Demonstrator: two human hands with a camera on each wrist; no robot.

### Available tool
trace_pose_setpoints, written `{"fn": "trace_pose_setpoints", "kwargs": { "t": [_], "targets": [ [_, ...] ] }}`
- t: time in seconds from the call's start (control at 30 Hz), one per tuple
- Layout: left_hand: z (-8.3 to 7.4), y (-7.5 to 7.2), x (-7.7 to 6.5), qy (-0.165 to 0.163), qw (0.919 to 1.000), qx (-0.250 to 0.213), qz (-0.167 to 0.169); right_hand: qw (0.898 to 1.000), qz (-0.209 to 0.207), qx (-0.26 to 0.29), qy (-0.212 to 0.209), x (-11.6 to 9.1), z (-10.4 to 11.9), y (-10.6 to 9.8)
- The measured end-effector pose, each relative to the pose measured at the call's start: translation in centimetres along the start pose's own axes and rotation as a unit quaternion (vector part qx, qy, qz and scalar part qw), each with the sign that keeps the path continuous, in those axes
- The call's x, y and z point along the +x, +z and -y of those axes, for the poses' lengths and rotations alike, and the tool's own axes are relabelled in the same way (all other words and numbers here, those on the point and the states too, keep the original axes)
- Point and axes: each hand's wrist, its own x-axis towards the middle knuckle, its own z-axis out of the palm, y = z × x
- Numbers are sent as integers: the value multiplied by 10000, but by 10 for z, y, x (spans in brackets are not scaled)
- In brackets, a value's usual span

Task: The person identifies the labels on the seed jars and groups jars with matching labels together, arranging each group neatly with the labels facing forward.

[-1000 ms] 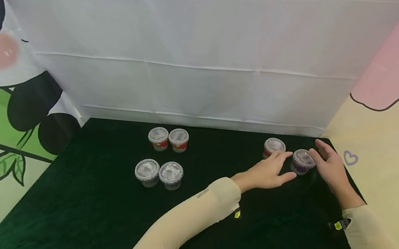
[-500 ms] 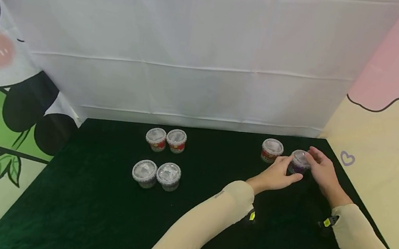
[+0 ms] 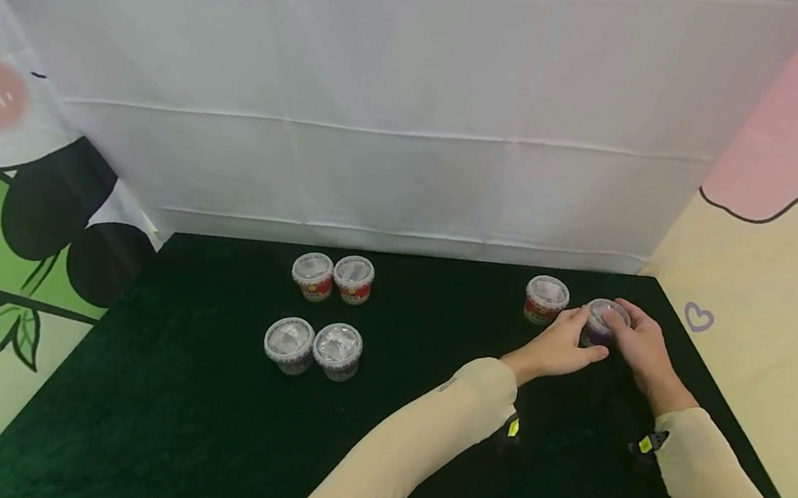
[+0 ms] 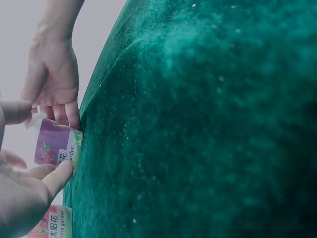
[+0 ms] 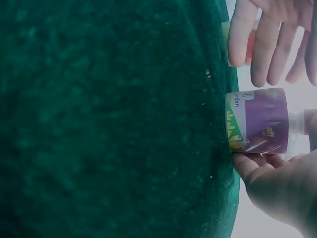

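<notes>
A small lidded tub (image 3: 596, 332) with a purple label stands upright at the right of the green cloth. My right hand (image 3: 645, 350) holds it from the right, fingers along its side and thumb on the clear lid. On the other side is my left hand (image 3: 558, 351), its fingers fairly straight. The left wrist view has those fingers against the purple tub (image 4: 53, 143). In the right wrist view the tub (image 5: 266, 121) shows a flower and bee print. Just left of it stands a red-labelled tub (image 3: 546, 302).
Two red-labelled tubs (image 3: 352, 283) stand side by side at the back left. In front of them are two more lidded tubs (image 3: 337, 352), labels hard to see. Green cloth (image 3: 193, 432) covers the table, with a white curtain (image 3: 408, 183) behind.
My left hand has moved right, off the red-labelled tub, up to the purple tub. My right hand has come in closer, and its thumb now lies over the lid.
</notes>
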Motion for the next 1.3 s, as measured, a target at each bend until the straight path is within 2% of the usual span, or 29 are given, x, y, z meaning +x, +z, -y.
{"fn": "trace_pose_setpoints", "kwargs": {
  "t": [0.13,0.47,0.73,0.83,1.03,1.3],
  "targets": [
    [0,2,1,23,10000,12,-21,9999,-96,-69,-11,0,1,2],
    [-5,1,-1,-136,9999,-49,63,9998,16,-212,48,-2,-1,-1],
    [-5,-3,-3,-76,9998,-60,169,9997,168,-125,119,-3,-1,-2],
    [-3,-7,-1,-28,9997,1,249,9997,193,-123,99,-1,1,-1],
    [1,-12,4,84,9984,-231,515,9994,237,-245,74,1,1,-2],
    [-1,-14,3,-75,9986,60,516,9988,183,-461,-4,-3,3,-3]
  ]
}}
